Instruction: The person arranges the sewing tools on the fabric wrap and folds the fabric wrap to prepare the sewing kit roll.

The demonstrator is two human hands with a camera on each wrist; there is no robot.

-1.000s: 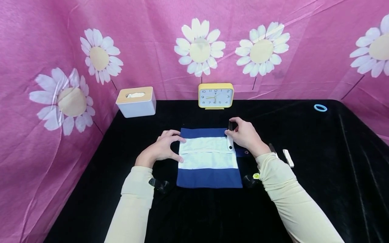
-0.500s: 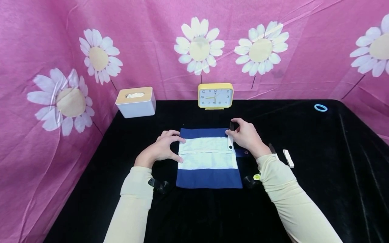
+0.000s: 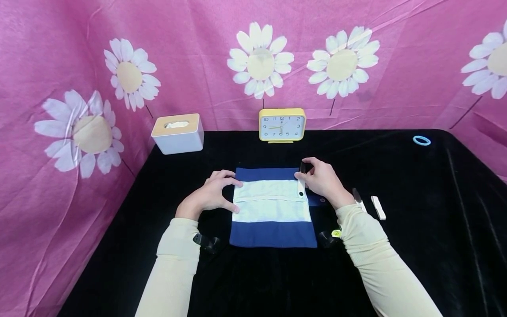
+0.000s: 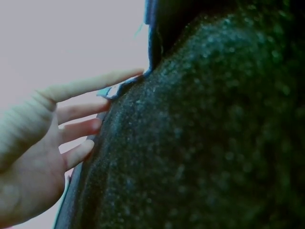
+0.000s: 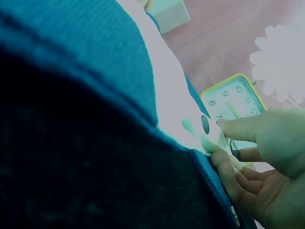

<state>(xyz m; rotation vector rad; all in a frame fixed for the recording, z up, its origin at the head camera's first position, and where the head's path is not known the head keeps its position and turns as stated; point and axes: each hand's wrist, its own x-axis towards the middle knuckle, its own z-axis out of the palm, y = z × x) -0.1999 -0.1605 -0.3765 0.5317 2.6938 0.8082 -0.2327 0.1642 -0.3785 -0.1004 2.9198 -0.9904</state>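
Note:
A blue cloth case (image 3: 273, 234) with white pockets (image 3: 273, 209) lies flat on the black table. At its left edge my left hand (image 3: 211, 196) rests with thumb and fingers spread, thumb and fingertips touching the white cloth. My right hand (image 3: 321, 178) pinches a slim implement (image 3: 301, 188) at the case's upper right corner. Its white part bears a black dot and points toward me; the dark end sits among my fingers. In the right wrist view, thumb and fingers hold the white implement (image 5: 212, 138) against the cloth edge. Whether its tip is inside a pocket, I cannot tell.
Beside my right sleeve lie a similar black-and-white implement (image 3: 358, 198) and a white one (image 3: 378, 208). A small yellow-green item (image 3: 336, 233) is by the right wrist. Farther back are a tissue box (image 3: 178, 138), a yellow clock (image 3: 282, 125) and a blue ring (image 3: 421, 140).
My right hand has shifted slightly toward me and to the right with the implement in its pinch. The left hand stays at the case's edge.

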